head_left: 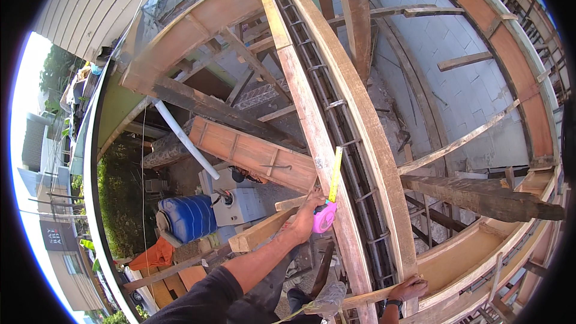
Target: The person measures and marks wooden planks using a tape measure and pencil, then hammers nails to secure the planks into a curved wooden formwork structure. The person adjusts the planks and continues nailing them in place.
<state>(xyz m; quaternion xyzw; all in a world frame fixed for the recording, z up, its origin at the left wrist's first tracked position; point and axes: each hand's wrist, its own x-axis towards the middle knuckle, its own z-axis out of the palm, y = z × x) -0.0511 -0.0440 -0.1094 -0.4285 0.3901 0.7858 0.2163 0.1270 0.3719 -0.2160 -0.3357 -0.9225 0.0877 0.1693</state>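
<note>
A pink tape measure [324, 218] sits in the left hand [307, 216], whose fingers are wrapped around its case. Its yellow blade [335, 175] is drawn out and runs up and away from that hand, lying along the inner face of a long wooden formwork board [306, 102]. Just to the right of the blade, between that board and a second curved board [372, 138], a steel rebar cage [354, 162] with stirrups fills the narrow channel.

The right hand [409, 288] is well apart from the left, lower and to the right. It rests palm down with the fingers curled over the end of a thin wooden strip [366, 296] where this meets the second board; a dark watch [394, 303] shows at the wrist.

Left of the left hand, a short timber block [258, 233] juts out beneath the forearm, and a reddish formwork panel [252, 153] lies above it. Further left and far below stand a blue plastic drum [187, 216] and a grey box [237, 201], with a white pipe [185, 139] slanting over them. To the right of both hands, a dark rough beam [480, 197] crosses toward a curved formwork trough [468, 252], with a grey block wall [456, 84] beyond.
</note>
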